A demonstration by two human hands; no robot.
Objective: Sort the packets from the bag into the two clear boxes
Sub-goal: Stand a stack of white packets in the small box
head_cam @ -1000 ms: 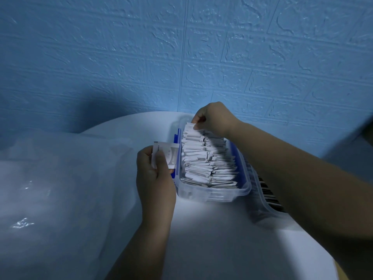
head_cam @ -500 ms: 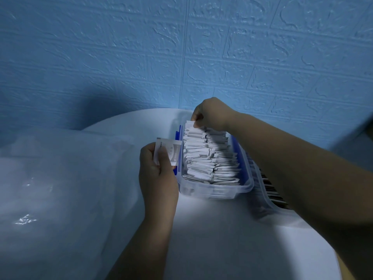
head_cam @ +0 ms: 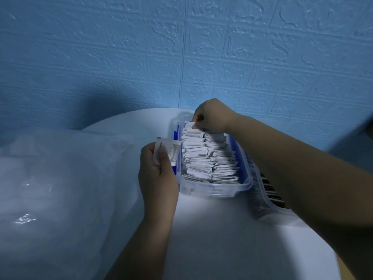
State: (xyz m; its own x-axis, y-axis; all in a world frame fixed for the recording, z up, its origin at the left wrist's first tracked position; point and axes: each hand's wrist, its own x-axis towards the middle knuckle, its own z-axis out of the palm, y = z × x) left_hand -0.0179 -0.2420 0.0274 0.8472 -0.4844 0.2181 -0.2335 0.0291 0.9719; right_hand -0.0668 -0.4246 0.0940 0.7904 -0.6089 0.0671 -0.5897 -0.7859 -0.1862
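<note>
White paper is filling the near clear box [head_cam: 214, 190], and little is changing from half a second ago. The left hand [head_cam: 157, 178] is still gripping a single packet [head_cam: 171, 150] upright between thumb and curled fingers, just beside the box's left wall. The right hand [head_cam: 214, 116] is still pinching the top edge of the rearmost packet [head_cam: 189, 125], at the far end of the row of packets [head_cam: 207, 158] standing on edge inside.

The right forearm is covering most of the second clear box [head_cam: 268, 211], which is showing only its near rim and some dark-striped contents. The right fingertips are tucking under the knuckles, out of sight. The print on the single packet is too small to read, and the bag [head_cam: 60, 188] is blurring whatever is lying inside it.

The bag is taking up the left side of the round white table [head_cam: 222, 239]. The near clear box's far end is sitting close to the table's back edge, near the blue wall [head_cam: 141, 57]. Bare tabletop is lying open between the two forearms, in front of both boxes, running to the curved edge at lower right.
</note>
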